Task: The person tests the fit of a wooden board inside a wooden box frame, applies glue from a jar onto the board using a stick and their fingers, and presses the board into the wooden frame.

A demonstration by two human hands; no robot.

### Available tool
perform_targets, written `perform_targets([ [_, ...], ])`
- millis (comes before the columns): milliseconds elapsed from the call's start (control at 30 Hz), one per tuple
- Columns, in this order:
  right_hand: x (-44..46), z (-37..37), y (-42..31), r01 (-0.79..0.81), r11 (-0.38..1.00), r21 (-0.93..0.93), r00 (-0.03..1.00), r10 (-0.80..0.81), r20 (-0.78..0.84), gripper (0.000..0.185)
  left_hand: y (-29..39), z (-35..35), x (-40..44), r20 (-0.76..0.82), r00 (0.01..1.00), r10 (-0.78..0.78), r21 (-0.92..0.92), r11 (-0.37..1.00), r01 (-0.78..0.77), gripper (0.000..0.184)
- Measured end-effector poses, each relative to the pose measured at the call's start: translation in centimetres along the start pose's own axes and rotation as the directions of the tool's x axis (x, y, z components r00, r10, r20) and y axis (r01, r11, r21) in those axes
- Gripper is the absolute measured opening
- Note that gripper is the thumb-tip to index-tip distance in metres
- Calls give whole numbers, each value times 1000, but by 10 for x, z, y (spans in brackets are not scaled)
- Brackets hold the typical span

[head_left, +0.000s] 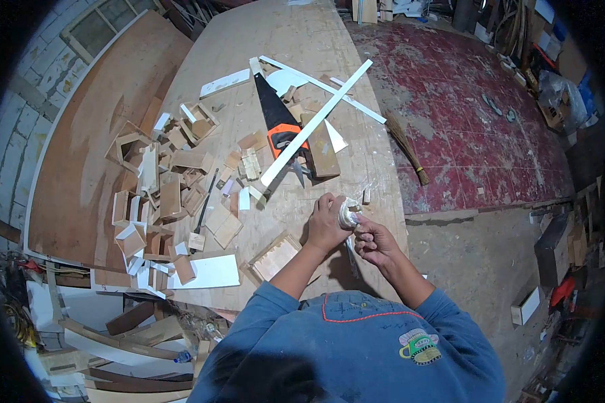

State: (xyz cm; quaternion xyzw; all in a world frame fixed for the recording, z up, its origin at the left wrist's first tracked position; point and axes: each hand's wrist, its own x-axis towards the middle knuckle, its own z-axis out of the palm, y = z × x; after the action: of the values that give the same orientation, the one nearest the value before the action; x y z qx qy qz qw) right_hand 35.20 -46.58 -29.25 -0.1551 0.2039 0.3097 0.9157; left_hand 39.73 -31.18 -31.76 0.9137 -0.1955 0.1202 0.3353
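My left hand [327, 226] is wrapped round a small, round, whitish object [347, 213], perhaps a crusted pot, above the near right side of the workbench. Close against its right side is my right hand [376, 243], fingers curled and thumb and forefinger pinched at the object's edge. What that pinch holds, if anything, is too small to make out. A narrow clear or whitish strip [353, 258] shows below the hands. Just beyond them lies a little wooden block [366, 196]. To the left of my left forearm is a shallow wooden box [273, 258].
A handsaw [275, 111] with an orange and black handle lies under a long white strip [319, 121]. Several small wooden boxes [171, 200] crowd the bench's left side. A white panel [212, 271] sits at the near edge. A broom [408, 149] leans by the right edge.
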Motion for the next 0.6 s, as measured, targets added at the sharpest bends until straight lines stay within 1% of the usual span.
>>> perform_targets([
  [67,1,-4,0,11,999,32,998,-13,62,50,-1,1,0,-8,1000,-6,15,1000,6,68],
  [200,2,-5,0,34,999,-22,999,-34,18,52,-1,3,1,-14,1000,-4,39,999,5,69],
  [267,3,-7,1,42,998,-36,998,-40,52,55,-3,4,-1,-25,1000,-1,46,999,3,69],
  [367,8,-12,-2,22,998,-62,998,-18,61,58,-1,1,0,-7,1000,-28,33,999,28,70],
  [400,8,-10,-3,17,998,-65,998,-13,59,58,0,0,0,-1,999,-42,31,999,42,70],
  [467,7,-4,-3,58,991,-124,998,-59,-7,57,0,-1,0,1,998,-63,28,998,63,71],
  [600,7,-3,-3,63,977,-204,998,-66,-7,56,0,0,0,12,997,-70,20,997,70,72],
])
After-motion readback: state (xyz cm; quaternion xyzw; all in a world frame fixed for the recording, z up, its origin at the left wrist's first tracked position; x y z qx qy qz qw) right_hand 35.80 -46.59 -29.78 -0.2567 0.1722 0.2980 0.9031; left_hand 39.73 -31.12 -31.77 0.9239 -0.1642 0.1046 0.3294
